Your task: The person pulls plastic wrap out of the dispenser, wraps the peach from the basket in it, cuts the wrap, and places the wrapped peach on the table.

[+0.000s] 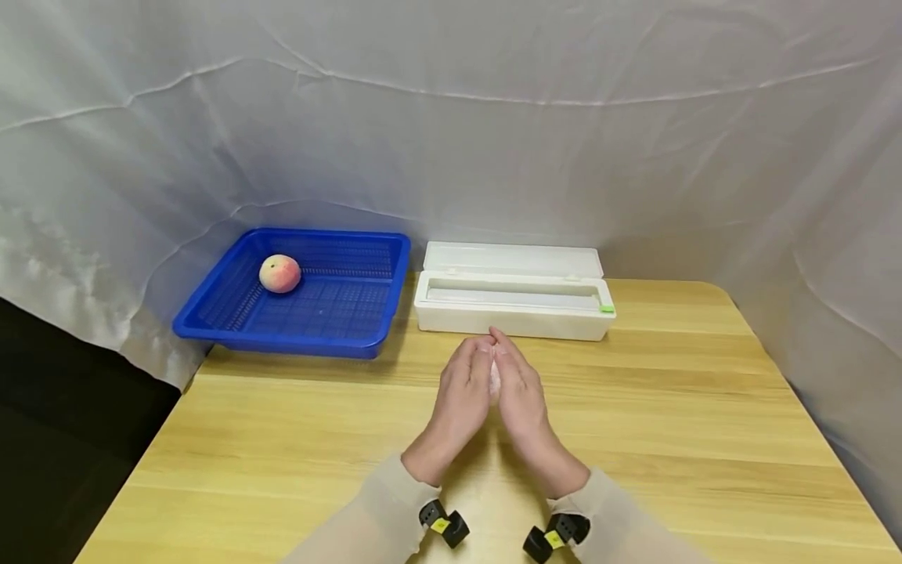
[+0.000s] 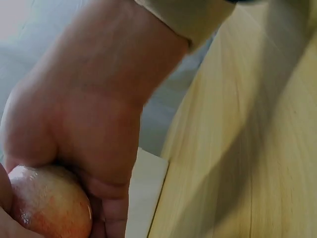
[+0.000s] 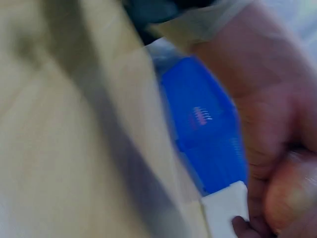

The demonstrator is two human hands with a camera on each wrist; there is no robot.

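Between my cupped palms is a peach (image 1: 495, 382), mostly hidden by the hands in the head view. Both wrist views show its pale and reddish surface; in the left wrist view the peach (image 2: 52, 203) has a glossy, clear layer like plastic film. My left hand (image 1: 461, 385) holds it from the left and my right hand (image 1: 520, 389) from the right, with the fingertips close together at the far end. Just beyond them stands a long white box (image 1: 510, 323), its lid (image 1: 513, 257) raised, like a cling film dispenser.
At the back left a blue plastic basket (image 1: 310, 343) holds another peach (image 1: 279, 273). A green tab (image 1: 606, 309) sits at the white box's right end. The wooden table (image 1: 676, 423) extends around the hands, and a pale curtain (image 1: 507, 157) hangs behind it.
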